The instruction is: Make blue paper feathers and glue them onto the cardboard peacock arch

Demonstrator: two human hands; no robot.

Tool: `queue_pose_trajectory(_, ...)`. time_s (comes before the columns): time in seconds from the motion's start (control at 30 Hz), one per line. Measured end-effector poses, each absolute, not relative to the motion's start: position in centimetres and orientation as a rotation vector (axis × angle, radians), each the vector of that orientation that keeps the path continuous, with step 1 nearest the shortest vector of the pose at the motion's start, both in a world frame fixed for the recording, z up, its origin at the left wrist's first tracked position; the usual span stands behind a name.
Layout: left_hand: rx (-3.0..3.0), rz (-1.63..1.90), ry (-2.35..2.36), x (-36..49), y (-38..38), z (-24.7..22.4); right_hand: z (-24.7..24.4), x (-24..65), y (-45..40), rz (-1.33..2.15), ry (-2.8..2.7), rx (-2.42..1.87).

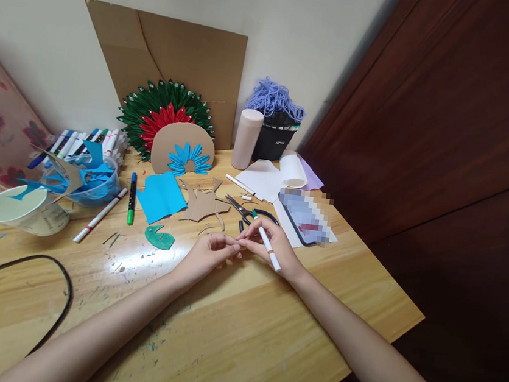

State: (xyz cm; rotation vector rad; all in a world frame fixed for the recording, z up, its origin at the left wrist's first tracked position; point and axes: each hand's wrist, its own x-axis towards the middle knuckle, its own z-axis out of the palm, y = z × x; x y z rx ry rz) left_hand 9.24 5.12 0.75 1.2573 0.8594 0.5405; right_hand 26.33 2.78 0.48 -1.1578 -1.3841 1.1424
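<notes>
My right hand (278, 246) has a white marker (270, 251) with an orange band and a green end resting in its grip. Its fingertips meet those of my left hand (210, 253), which is curled in a pinch above the table. Anything between the two sets of fingertips is too small or hidden to name. Just beyond my hands lie black-handled scissors (246, 214), blades pointing left. A green-coloured bird-like cutout (160, 237) lies left of my left hand. Brown cardboard scraps (204, 204) and a blue sheet (162, 198) are behind it.
A phone (304, 218) lies on white paper to the right. At the left stand a paper cup (25, 209) and a clear tub (94, 182) of blue scraps. A cardboard piece with a blue petal fan (189, 160), a pale bottle (247, 140) and a black container (274, 138) stand behind.
</notes>
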Motion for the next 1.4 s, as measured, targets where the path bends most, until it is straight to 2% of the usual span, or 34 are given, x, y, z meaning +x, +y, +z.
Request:
queue_pose_trajectory(0.13,1.242,0.545,0.842,9.3,5.1,0.6,0.7,26.3,2.6,1.112,-1.438,-1.190)
queue_pose_trajectory(0.23,1.179,0.558,0.856,9.4,5.1,0.7,1.1,26.6,2.3,0.963,-1.490,-1.250)
queue_pose_trajectory(0.43,1.082,0.581,0.858,9.3,5.3,1.0,1.7,28.3,1.9,0.875,-1.567,-1.109)
queue_pose_trajectory(0.63,1.083,0.579,0.850,9.2,5.4,0.6,1.7,28.4,1.8,0.733,-1.780,-1.171)
queue_pose_trajectory(1.4,0.997,0.579,0.869,9.1,5.4,0.6,1.6,28.0,2.0,0.656,-1.874,-1.262)
